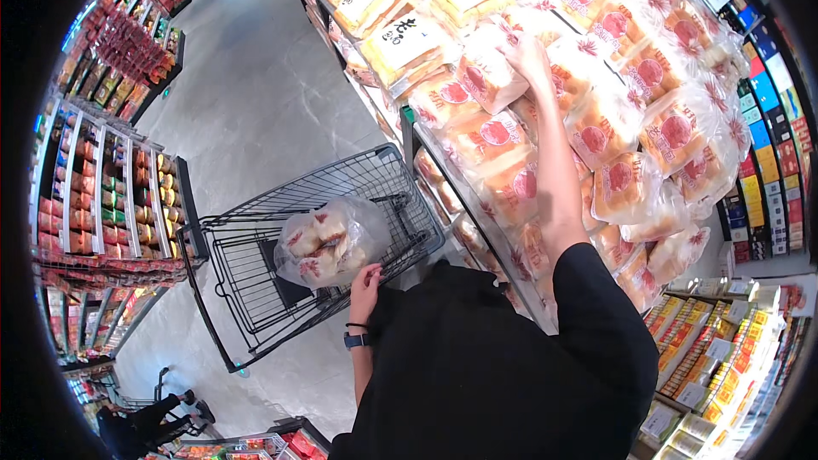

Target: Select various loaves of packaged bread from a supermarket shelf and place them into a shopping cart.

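Note:
My right hand [529,59] reaches onto a sloped bread display, with its fingers at the gathered top of a clear-bagged loaf [487,80] that bears red print. That loaf sits tilted among several similar bagged loaves [495,134]. Lower down, my left hand [365,287] hovers by the side rim of a dark wire shopping cart [236,287], fingers loosely curled and holding nothing. Close to its fingertips, inside the cart, lies a large translucent plastic bag [332,243] of pale buns or loaves with red markings. Whether those fingertips touch the bag is unclear.
Flat packs of sliced bread [409,45] stand beside the loaves. A metal-edged ledge [479,223] separates display and cart. Snack shelves [108,191] line the left; boxed goods [709,345] fill the lower right. Another person [147,421] is at lower left on the grey floor [275,70].

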Tool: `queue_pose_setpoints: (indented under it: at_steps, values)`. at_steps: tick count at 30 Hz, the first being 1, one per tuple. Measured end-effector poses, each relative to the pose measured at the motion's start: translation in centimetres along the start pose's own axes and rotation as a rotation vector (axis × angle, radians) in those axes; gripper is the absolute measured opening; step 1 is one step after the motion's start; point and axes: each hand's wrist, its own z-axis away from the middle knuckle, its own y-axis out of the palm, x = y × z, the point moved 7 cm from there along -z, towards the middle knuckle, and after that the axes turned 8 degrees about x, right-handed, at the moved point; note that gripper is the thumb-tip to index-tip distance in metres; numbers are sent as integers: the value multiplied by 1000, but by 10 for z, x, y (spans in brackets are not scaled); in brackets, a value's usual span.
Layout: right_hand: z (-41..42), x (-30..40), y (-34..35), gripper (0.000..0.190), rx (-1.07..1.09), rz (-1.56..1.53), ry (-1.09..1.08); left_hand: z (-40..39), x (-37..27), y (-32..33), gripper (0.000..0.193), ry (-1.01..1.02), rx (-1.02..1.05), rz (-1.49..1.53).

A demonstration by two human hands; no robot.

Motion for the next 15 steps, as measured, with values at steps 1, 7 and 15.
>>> queue_pose_setpoints:
  at_steps: [1, 7, 15]
  values:
    - [1, 0, -1, 46, 20, -25, -16, 2, 4, 1, 29, -60, 6, 30]
    - [53, 41, -36, 39, 52, -176, -160, 5, -21, 5, 32, -124, 75, 117]
    - [161, 156, -63, 35, 302, -626, -300, -31, -143, 21, 49, 116, 239, 403]
